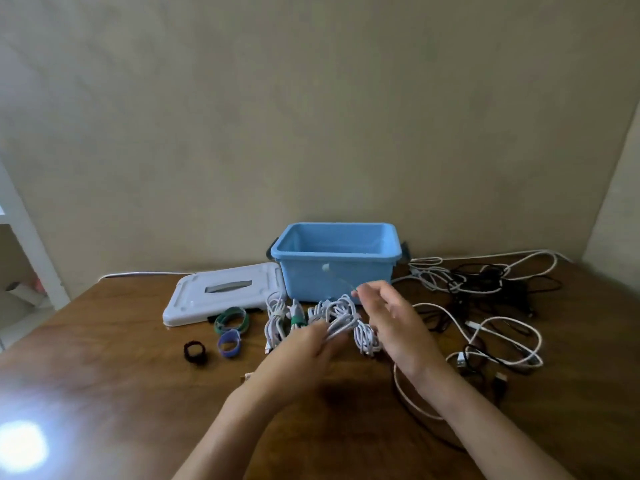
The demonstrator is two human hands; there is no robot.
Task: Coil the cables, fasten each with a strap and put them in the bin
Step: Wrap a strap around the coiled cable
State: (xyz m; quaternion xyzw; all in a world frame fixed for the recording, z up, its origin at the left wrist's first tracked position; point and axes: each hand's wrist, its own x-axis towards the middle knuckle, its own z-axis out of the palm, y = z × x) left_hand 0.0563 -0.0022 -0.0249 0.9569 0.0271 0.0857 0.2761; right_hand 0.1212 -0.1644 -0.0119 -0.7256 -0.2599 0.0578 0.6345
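The white cable (337,315) in the person's hands was thin and pale, gathered into loose uneven loops in front of the blue bin (336,268), just above the middle of the table (121,393). The left hand (304,351) gripped the bundle from below, fingers curled round the strands; the right hand (391,317) was blurred, its fingertips pinching the free end of the same cable at about one o'clock from the coil, and that end rose to a small white plug (325,267) against the bin's front wall. The bin stood open at twelve o'clock, plain sky-blue plastic; I could make out no writing on it or on anything else. Its white lid (221,292) lay flat at ten o'clock from the hands. Two finished white coils rested on the table, one (275,322) just left of the held bundle and one (367,337) just right of it. At nine o'clock lay three strap rolls: one green (231,320), one purple (228,344), one dark (194,351). At three o'clock a tangle of loose white and black cables (485,306) spread over the wood, too knotted to count
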